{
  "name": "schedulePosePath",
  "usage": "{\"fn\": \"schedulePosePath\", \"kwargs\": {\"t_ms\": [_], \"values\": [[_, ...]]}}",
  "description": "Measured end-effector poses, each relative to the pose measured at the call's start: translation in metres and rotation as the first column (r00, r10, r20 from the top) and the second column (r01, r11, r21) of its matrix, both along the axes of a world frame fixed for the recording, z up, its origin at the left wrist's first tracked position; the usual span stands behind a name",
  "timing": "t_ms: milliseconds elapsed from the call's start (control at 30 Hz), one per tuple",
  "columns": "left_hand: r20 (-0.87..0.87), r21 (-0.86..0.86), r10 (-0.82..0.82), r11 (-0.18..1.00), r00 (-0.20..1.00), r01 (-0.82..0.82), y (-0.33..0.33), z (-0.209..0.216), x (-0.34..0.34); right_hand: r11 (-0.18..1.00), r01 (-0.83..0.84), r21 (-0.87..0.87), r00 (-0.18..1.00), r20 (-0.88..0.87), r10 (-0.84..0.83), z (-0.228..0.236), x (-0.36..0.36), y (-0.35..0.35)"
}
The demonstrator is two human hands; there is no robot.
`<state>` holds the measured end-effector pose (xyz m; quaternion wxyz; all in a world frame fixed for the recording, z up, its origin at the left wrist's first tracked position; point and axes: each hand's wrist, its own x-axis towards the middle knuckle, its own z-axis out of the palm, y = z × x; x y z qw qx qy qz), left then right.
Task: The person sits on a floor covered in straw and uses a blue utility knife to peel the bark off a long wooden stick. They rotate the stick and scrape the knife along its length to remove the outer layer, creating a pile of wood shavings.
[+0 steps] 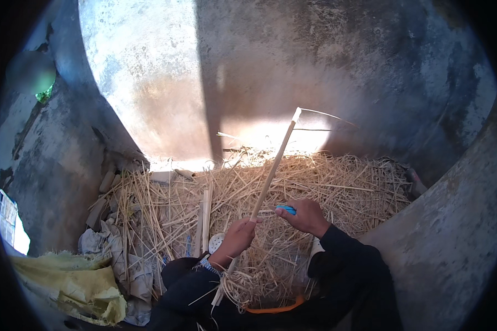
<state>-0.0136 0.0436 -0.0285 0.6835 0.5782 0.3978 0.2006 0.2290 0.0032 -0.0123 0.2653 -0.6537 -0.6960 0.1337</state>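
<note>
My left hand [238, 236], with a watch-like metal band [208, 266] at its wrist, is closed around a long pale strip of what looks like bamboo [276, 164]. The strip slants up and away to the right, and a thin sliver hangs off its far tip. In my right hand [309, 217] is a knife with a blue handle [286, 209]. Its thin blade points left toward the strip just above my left hand; whether it touches the strip I cannot tell. Curled shavings [243, 284] lie below my left hand, between my dark sleeves.
Straw-like shavings [359, 185] cover the ground up to a stained wall [315, 66]. Upright pale strips [206, 218] stand left of my hand, near a white perforated round piece [216, 243]. Yellow torn sheeting [74, 284] lies lower left. A sloping wall [442, 243] rises on the right.
</note>
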Motion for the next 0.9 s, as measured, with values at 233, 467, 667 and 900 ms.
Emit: {"fn": "schedulePosePath", "kwargs": {"t_ms": [233,467,667,900], "values": [[-0.035,0.127,-0.025,0.991,0.999,0.029,-0.007,-0.006,0.031,0.995,-0.053,-0.081,0.988,0.138,0.064,0.0,-0.006,-0.005],[-0.08,0.217,-0.088,0.971,0.993,0.104,-0.025,0.008,0.031,0.992,0.109,-0.067,0.974,0.207,-0.093,-0.001,0.011,0.013],[-0.174,0.29,-0.087,0.947,0.981,0.136,-0.027,0.017,0.021,0.994,0.097,-0.056,0.977,0.195,-0.084,-0.009,0.007,0.014],[-0.193,0.373,-0.088,0.915,0.977,0.156,-0.032,0.022,0.014,0.994,0.103,0.033,0.965,0.239,-0.108,0.002,0.002,0.011]]}}
